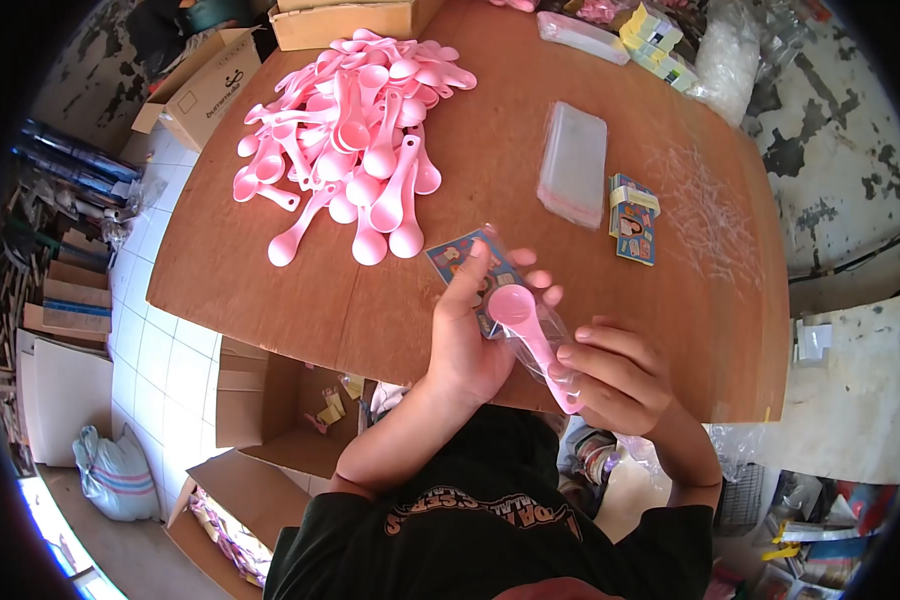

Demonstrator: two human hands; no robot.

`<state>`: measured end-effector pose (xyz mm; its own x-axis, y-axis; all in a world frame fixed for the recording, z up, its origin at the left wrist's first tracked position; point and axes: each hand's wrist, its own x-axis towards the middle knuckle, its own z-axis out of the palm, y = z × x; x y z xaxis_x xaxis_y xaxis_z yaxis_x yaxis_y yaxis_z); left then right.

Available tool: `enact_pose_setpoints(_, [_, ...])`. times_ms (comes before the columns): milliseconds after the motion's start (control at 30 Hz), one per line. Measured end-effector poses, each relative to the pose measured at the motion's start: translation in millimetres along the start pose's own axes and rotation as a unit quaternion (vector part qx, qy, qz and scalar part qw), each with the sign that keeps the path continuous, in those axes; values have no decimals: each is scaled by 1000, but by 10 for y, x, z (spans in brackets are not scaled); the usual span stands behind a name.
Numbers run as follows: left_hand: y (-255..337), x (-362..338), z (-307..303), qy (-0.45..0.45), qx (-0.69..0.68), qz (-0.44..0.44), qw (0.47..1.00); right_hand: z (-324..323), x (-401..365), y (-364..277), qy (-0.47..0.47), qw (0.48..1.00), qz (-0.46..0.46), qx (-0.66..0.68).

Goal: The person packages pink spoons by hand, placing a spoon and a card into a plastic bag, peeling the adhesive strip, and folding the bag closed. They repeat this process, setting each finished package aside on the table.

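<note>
Table (270, 290) of brown wood fills the view, with a heap of pink spoons (355, 150) at its far left and a stack of clear bags (573, 160) beside card packs (633, 220) to the right. At the near edge the left hand (470, 345) grips a clear sleeve (553, 322) holding a printed card (460, 255). The right hand (620, 375) pinches the handle of a single spoon (518, 308) that lies partly inside that sleeve
</note>
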<state>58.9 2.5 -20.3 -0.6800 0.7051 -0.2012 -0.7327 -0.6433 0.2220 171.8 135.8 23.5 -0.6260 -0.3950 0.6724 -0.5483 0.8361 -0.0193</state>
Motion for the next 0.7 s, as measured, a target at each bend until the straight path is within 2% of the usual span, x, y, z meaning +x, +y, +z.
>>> enact_pose_setpoints(33, [-5, 0, 35, 0, 0, -1, 1000, -10, -3, 8, 0, 1000, 1, -1])
enact_pose_setpoints(100, [-5, 9, 93, 43, 7, -36, 998, -64, 15, 27, 3, 989, 125, 83])
enact_pose_setpoints(133, [3, 21, 24, 13, 28, -18, 999, -177, 104, 40, 13, 973, 203, 108])
enact_pose_setpoints(167, [-13, 73, -105, -8, 22, 13, 1000, -345, 203, 92, 25, 973, 216, 83])
enact_pose_setpoints(233, [23, -3, -35, 36, 39, 90, 995, -705, 348, 242, 52, 966, 246, 52])
enact_pose_setpoints(267, [40, -35, -12, 34, 42, 87, 995, -844, 412, 301, 67, 961, 264, 46])
enact_pose_setpoints(333, [65, -58, 48, 10, 145, 165, 976, -1007, 585, 376, 99, 946, 309, -14])
enact_pose_setpoints(367, [63, -53, 103, 8, 143, 164, 976, -964, 661, 548, 99, 946, 307, -17])
enact_pose_setpoints(433, [38, -59, 193, -1, 239, 232, 943, -833, 796, 881, -78, 950, 294, 72])
enact_pose_setpoints(567, [26, -3, 180, -58, 287, 269, 918, -896, 901, 910, -113, 963, 245, -1])
enact_pose_setpoints(633, [38, 30, 151, -102, 397, 286, 866, -859, 859, 821, -68, 938, 312, 135])
enact_pose_setpoints(700, [41, 46, 199, -107, 430, 298, 846, -814, 801, 740, -89, 932, 305, 177])
